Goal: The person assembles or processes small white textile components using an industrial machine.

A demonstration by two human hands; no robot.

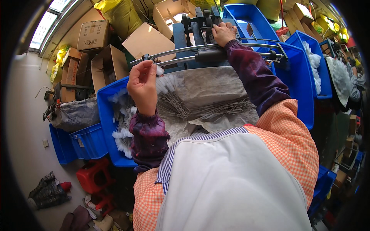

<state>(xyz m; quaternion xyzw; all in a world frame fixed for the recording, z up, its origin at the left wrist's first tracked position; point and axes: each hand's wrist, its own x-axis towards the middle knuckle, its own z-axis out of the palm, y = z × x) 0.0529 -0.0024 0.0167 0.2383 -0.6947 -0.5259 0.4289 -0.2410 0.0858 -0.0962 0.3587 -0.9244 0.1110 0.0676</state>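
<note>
My left hand (142,86) is raised at the left end of a pair of metal rails (177,51), its thumb and fingers pinched together. A small white bristle tuft (159,71) shows beside the fingertips; whether they hold it I cannot tell. My right hand (224,34) lies curled over a dark metal part of the bench machine (196,29), behind a black cylinder (211,55) on the rails. Below the rails, thin wire stems (173,107) lie in bundles on a grey woven sheet (212,86). White-bristled brushes (123,134) are heaped at the left.
A blue crate (106,104) borders the work on the left, another blue crate (296,82) on the right. Open cardboard boxes (148,42) and yellow sacks (119,17) crowd the back. A red stool (94,175) stands on the floor at lower left.
</note>
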